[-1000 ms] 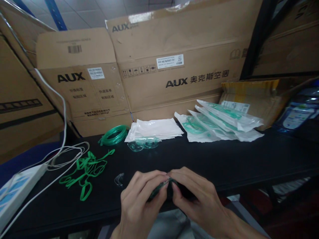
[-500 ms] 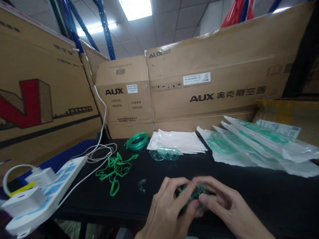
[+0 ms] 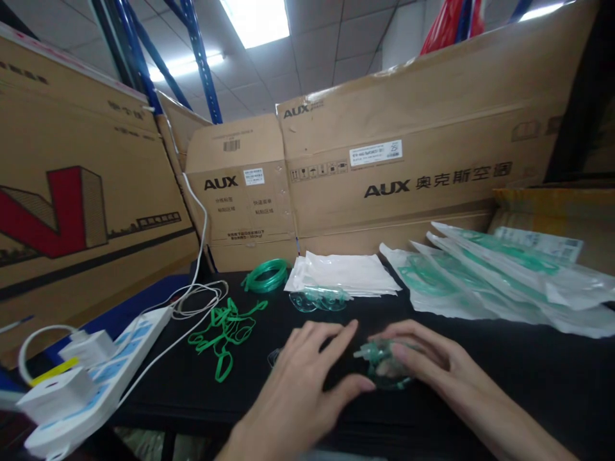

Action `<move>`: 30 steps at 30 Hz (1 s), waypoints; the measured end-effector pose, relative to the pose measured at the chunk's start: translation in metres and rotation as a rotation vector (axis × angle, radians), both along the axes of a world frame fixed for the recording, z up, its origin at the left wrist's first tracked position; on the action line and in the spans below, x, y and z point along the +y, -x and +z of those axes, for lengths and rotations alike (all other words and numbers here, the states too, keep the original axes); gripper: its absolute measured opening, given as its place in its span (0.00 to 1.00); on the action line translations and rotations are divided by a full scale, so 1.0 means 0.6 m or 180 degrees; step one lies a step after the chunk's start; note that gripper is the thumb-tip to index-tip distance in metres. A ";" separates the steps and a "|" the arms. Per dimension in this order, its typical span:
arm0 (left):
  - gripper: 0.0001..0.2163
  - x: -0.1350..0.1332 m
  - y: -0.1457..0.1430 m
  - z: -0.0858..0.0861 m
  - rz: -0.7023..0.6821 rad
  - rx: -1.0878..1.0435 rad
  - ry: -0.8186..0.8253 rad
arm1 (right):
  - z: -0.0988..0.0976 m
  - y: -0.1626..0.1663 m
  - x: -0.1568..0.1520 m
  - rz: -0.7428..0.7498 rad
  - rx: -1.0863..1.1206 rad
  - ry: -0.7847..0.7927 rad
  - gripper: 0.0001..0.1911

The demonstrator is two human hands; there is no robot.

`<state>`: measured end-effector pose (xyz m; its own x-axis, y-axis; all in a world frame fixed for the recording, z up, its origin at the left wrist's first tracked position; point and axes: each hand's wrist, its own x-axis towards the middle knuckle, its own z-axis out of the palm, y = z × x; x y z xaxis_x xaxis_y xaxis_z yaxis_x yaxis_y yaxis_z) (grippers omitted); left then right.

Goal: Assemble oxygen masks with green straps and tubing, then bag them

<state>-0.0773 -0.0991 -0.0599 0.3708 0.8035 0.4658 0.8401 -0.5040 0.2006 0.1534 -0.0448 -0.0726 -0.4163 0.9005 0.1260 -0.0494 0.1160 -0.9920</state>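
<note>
We are holding one clear green plastic piece (image 3: 377, 360) in our right hand (image 3: 435, 358), the grip clamped on it between thumb and fingers, its pale nozzle pointing towards our left hand (image 3: 302, 378); the piece is sitting low at the front of the black desk (image 3: 533, 368), and we cannot tell whether it is touching the top. Our left hand is hovering just beside it, grip unoccupied, thumb and fingers spread apart. Behind, we are counting: one green tubing coil (image 3: 266, 276); one tangle of green straps (image 3: 228, 330); white packets (image 3: 343, 270), stacked, showing us no legible print; clear greenish plastic parts (image 3: 319, 299) lying before them; see-through pouches (image 3: 480, 282) with green contents, fanned at right. For markings, we are reading "AUX" twice on the large carton (image 3: 432, 134), the lower one followed by "奥克斯空调", plus a row of handling symbols and a white label (image 3: 375, 153) showing "25", its finer lines too small. The smaller carton (image 3: 235, 250) is bearing "AUX", a barcode, a white sticker and small Chinese lines; the left carton (image 3: 139, 186), a big red V-shaped figure. Beside it we are noting a white power strip (image 3: 115, 371) carrying white plugs (image 3: 89, 349).
</note>
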 end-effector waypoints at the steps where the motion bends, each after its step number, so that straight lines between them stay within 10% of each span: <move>1: 0.22 0.005 0.025 0.021 0.0163 0.0120 0.0176 | -0.003 -0.007 0.006 -0.0149 0.0007 -0.0004 0.20; 6: 0.21 0.065 0.196 0.099 0.0999 0.0759 0.1381 | -0.014 -0.021 0.016 -0.0423 0.0053 -0.0007 0.23; 10: 0.26 0.112 0.286 0.106 0.1313 0.0864 0.1658 | -0.005 -0.013 0.010 -0.0291 -0.0135 -0.0218 0.24; 17: 0.16 0.153 0.311 0.091 0.1309 0.0746 0.1764 | -0.012 -0.015 0.012 -0.0214 -0.0243 -0.0348 0.25; 30: 0.22 0.097 0.356 0.204 0.1885 0.0028 -0.0012 | -0.009 -0.017 0.008 -0.0240 -0.0320 -0.0431 0.22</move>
